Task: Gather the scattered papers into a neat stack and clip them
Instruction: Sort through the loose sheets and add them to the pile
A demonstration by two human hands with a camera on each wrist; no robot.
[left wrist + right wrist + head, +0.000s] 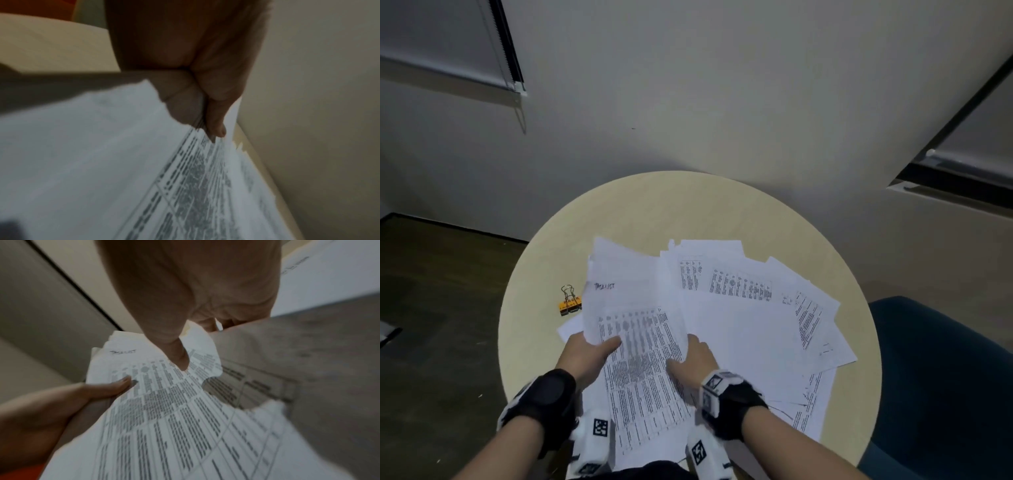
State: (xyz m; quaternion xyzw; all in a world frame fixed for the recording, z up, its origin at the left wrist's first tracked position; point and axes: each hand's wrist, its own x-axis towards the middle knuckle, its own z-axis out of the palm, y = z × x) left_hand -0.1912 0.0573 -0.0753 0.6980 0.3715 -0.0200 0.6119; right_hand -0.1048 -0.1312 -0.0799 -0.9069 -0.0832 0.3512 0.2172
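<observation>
Papers (643, 346) held at lower centre, binder clip (569, 303) lying left of them.
Your left hand (590, 353) and right hand (693, 356) both pinch the bundle's edges (more sheets (774, 308) fanned right) above the table (688, 205).

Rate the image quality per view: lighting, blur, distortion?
Head view: dim room, wide-angle bend at the wall edges, print on the papers smeared, clip legible. Left wrist view: soft all over, left hand dark, shadow across the table. Right wrist view: motion-blurred, worst low right; right hand dim.
</observation>
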